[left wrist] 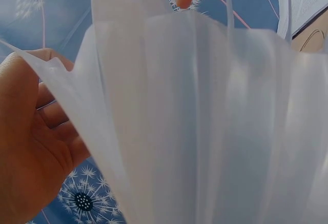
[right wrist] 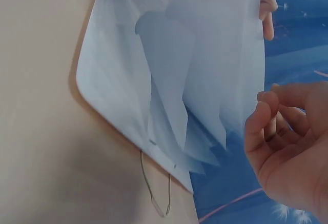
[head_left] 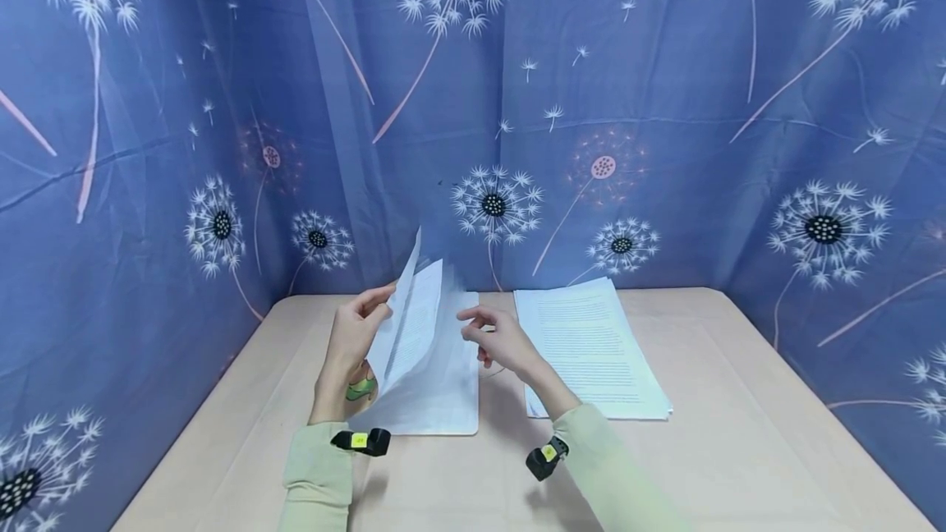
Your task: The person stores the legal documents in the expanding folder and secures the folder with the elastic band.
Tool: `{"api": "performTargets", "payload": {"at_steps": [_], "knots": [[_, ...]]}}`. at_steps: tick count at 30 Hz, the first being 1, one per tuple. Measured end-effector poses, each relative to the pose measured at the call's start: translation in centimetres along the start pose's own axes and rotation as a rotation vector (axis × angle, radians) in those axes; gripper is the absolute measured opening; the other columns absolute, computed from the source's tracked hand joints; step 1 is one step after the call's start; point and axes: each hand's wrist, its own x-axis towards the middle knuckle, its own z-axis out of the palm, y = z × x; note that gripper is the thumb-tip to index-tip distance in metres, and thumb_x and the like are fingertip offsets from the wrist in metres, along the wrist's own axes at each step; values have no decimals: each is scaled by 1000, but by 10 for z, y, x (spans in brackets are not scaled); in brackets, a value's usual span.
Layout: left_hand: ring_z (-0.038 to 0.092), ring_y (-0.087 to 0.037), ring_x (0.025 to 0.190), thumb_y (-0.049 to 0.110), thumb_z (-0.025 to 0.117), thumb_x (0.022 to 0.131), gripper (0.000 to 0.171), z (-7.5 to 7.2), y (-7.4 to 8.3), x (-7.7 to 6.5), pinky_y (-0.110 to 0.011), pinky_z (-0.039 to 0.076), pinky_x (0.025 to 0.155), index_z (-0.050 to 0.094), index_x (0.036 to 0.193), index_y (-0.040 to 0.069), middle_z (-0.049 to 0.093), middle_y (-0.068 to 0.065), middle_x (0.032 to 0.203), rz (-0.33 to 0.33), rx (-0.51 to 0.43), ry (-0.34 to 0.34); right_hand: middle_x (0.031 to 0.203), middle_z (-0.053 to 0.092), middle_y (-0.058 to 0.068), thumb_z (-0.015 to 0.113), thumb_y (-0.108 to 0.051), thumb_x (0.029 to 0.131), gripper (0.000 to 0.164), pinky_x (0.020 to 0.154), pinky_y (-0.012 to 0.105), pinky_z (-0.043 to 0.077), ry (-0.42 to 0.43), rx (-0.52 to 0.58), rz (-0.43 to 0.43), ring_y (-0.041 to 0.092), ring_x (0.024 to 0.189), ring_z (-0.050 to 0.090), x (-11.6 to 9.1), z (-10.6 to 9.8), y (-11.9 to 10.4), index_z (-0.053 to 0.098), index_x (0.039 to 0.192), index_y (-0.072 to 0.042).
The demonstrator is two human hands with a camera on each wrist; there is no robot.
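A whitish translucent display book (head_left: pixel 443 409) lies on the table, its clear plastic pockets (left wrist: pixel 174 106) standing up and fanned apart. A printed sheet (head_left: pixel 417 310) shows inside one pocket. My left hand (head_left: pixel 349 343) grips the raised cover and pockets at the left, thumb on the near side. Just right of the pockets hovers my right hand (head_left: pixel 502 339), its fingers loosely bent. The right wrist view shows this hand (right wrist: pixel 292 147) with thumb and fingertips close together and no page visible between them. Some pocket edges are blurred. From the book's edge hangs a thin cord loop (right wrist: pixel 143 175).
A thick stack of printed paper (head_left: pixel 584 351) lies to the right of the book, slightly fanned. The pale table (head_left: pixel 244 433) meets a blue dandelion-patterned cloth (head_left: pixel 554 146) at its back and sides. A small green patch (head_left: pixel 360 388) shows beside the left wrist.
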Motion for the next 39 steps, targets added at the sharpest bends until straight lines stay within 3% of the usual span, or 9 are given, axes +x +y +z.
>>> {"api": "performTargets", "payload": {"at_steps": [5,8,14,32,39], "knots": [[64,-26,116,10,54,97,36,1,-21,8,-13,49,84,65,131,7,66,-14,132,27,8,10,90,61,11,59,-13,97,27,48,32,50,13,-20,10,13,52,51,-7,-11,6,66,123,-9],[65,-24,114,12,55,96,36,1,-26,9,-15,50,84,65,131,8,66,-12,131,38,15,17,91,61,14,59,-12,97,28,48,31,50,22,-23,20,14,53,50,-13,-19,5,65,124,-8],[65,-23,115,12,55,95,36,2,-27,7,-18,52,87,67,129,10,67,-10,131,36,1,24,90,61,7,60,-13,97,29,48,31,50,42,-35,29,15,54,52,-19,-40,14,65,125,-8],[63,-22,119,12,57,94,36,1,-27,6,-17,51,87,67,128,12,66,-9,132,32,-21,21,105,64,23,57,-14,99,35,50,28,50,134,-49,118,13,58,54,-42,-101,41,60,132,-4],[63,-23,119,12,56,94,37,1,-26,7,-17,51,86,67,129,12,65,-8,133,37,-15,17,100,65,13,57,-15,98,38,50,29,51,157,-56,144,13,58,55,-50,-116,47,58,134,-2]]}}
